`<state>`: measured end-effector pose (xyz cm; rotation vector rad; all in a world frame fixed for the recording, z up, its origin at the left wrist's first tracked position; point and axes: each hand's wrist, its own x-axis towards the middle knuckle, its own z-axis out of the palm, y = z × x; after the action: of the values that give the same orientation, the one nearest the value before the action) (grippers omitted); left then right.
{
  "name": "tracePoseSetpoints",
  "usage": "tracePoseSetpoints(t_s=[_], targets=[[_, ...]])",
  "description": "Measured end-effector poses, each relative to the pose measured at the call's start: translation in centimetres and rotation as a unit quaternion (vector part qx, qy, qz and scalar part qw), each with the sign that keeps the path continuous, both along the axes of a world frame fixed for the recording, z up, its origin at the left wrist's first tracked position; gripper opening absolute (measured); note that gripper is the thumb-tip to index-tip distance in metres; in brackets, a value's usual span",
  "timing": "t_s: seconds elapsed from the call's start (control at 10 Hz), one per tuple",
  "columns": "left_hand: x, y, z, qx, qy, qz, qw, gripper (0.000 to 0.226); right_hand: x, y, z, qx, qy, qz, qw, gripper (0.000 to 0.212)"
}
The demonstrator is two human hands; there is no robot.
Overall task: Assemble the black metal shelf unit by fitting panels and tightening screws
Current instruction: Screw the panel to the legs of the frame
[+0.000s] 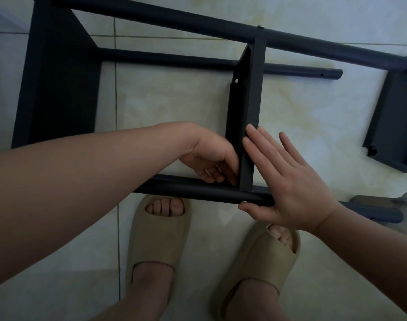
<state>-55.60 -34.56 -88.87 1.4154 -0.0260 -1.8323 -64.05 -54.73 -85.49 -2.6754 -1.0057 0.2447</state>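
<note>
A: On the pale floor tiles [174,100], saw the black shelf frame [59,89] lying on its side, with the middle panel [251,100] standing between the far tube [198,22] and the near tube [186,188].
B: Noticed a loose panel [392,121] at the right, well apart.
A: Hands?
B: Found the right hand [288,181] spread flat against the middle panel's right face, thumb against the near tube. Found the left hand [211,156] curled into the panel's left corner; could not tell whether pinching anything.
A: Spotted a screw head [244,201] beside the thumb.

Beige slippers [158,230]; pale tiled floor [174,100]
</note>
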Motion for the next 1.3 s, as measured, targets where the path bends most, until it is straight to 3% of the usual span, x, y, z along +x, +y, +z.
tracePoseSetpoints(t_s=[1.0,1.3], targets=[[0.01,-0.13,-0.01,-0.018,-0.025,-0.007,0.999,0.015,0.04,0.04,0.03,0.001,0.001,0.0,1.0,0.098],[-0.02,-0.11,0.13,0.0,-0.022,-0.03,0.999,0.006,0.02,0.05,0.03,0.006,-0.002,-0.001,1.0,0.098]])
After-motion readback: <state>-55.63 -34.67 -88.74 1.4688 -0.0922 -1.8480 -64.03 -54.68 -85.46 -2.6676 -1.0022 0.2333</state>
